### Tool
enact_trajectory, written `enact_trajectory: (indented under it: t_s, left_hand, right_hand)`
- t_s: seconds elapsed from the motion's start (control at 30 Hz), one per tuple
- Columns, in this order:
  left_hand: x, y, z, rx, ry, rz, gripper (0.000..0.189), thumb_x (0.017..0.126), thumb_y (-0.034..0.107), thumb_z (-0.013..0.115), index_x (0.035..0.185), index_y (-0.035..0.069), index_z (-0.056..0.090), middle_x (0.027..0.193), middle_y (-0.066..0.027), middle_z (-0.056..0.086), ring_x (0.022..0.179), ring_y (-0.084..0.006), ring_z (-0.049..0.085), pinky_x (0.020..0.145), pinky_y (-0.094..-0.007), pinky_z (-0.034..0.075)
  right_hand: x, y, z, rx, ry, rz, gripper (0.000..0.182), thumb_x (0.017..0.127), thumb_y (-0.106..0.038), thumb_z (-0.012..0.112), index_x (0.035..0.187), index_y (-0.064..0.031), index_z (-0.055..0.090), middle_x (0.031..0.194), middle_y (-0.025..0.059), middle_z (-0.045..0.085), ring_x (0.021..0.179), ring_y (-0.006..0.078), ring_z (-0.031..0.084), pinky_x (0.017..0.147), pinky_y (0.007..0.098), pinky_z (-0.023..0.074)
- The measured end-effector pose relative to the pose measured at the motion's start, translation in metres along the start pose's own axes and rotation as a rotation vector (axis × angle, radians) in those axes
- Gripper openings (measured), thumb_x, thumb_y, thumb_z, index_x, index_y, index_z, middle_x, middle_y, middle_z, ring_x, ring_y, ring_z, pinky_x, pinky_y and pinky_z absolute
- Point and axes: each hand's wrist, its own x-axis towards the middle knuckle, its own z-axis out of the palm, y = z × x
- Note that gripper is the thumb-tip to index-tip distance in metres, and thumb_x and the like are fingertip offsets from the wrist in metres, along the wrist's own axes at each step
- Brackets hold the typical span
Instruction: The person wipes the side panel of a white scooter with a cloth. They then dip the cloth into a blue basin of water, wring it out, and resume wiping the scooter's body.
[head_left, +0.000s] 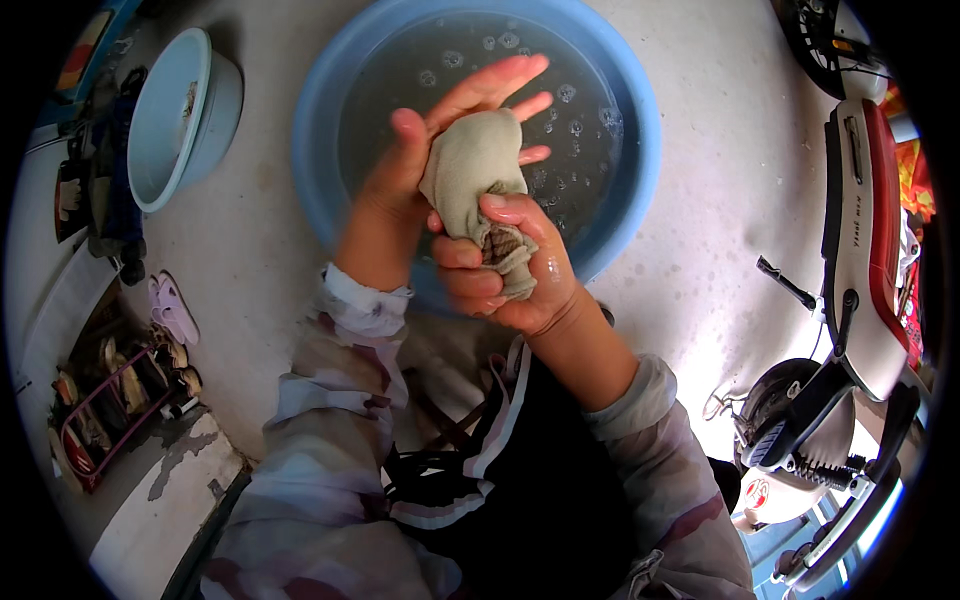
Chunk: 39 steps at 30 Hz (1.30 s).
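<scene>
A wet, pale grey-green sock is held up above a blue plastic basin. My right hand grips its bunched lower end, where a brownish ribbed part shows between the thumb and fingers. Behind the upper part of the sock lies my left hand, its fingers spread and pointing up and to the right. The sock covers much of the left palm, and that hand is slightly blurred. Greyish cloudy water with scattered bubbles fills the basin below.
A light blue tub stands tilted at the upper left. Lilac slippers and a rack of shoes are at the left. A red and white electric scooter occupies the right side. Concrete floor surrounds the basin.
</scene>
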Motion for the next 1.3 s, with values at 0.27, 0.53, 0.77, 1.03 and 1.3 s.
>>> enact_trajectory:
  t_s: [0.27,0.53,0.77,1.03,1.3]
  left_hand:
    - [-0.011,0.002,0.039,-0.157,0.062,-0.038,0.034,0.088,0.045,0.056,0.088,0.014,0.040,0.090,-0.0013,0.044,0.079,-0.0135,0.047,0.073,-0.0285,0.044]
    - [-0.010,0.028,0.023,0.019,0.233,-0.450,0.030,0.091,0.026,0.054,0.068,0.007,0.049,0.063,-0.0030,0.051,0.057,-0.0131,0.051,0.056,-0.0294,0.047]
    - [-0.004,0.028,0.022,0.513,0.359,-0.541,0.035,0.092,0.028,0.053,0.066,0.004,0.051,0.059,-0.0026,0.051,0.053,-0.0121,0.051,0.050,-0.0263,0.044]
    - [0.008,0.001,0.009,1.065,0.400,-0.522,0.033,0.092,0.027,0.052,0.073,0.000,0.054,0.060,-0.0050,0.052,0.054,-0.0137,0.051,0.053,-0.0293,0.043]
    - [0.022,-0.025,-0.008,1.605,0.293,-0.393,0.031,0.091,0.028,0.052,0.078,0.001,0.057,0.064,-0.0160,0.056,0.059,-0.0301,0.054,0.060,-0.0387,0.044]
  right_hand:
    - [-0.011,0.007,0.001,0.076,-0.283,-0.034,0.042,0.084,-0.039,0.056,0.105,-0.0036,0.050,0.071,0.0058,0.049,0.046,0.0130,0.042,0.041,0.0225,0.0323]
    - [-0.013,0.002,0.016,-0.307,0.103,0.104,0.032,0.082,-0.030,0.062,0.099,-0.0062,0.049,0.070,0.0039,0.049,0.046,0.0114,0.042,0.040,0.0230,0.0314]
    - [0.002,0.009,0.018,-0.623,0.454,-0.066,0.026,0.075,-0.016,0.067,0.093,-0.0027,0.055,0.076,0.0048,0.056,0.055,0.0124,0.050,0.046,0.0251,0.0387]
    - [0.025,0.009,-0.008,-1.059,0.683,-0.350,0.025,0.073,-0.010,0.064,0.096,-0.0016,0.058,0.078,0.0049,0.061,0.071,0.0126,0.059,0.062,0.0289,0.0469]
    - [0.062,-0.003,-0.062,-1.499,0.949,-0.357,0.041,0.077,-0.030,0.065,0.103,0.0007,0.056,0.096,0.0215,0.064,0.091,0.0336,0.063,0.075,0.0384,0.0506]
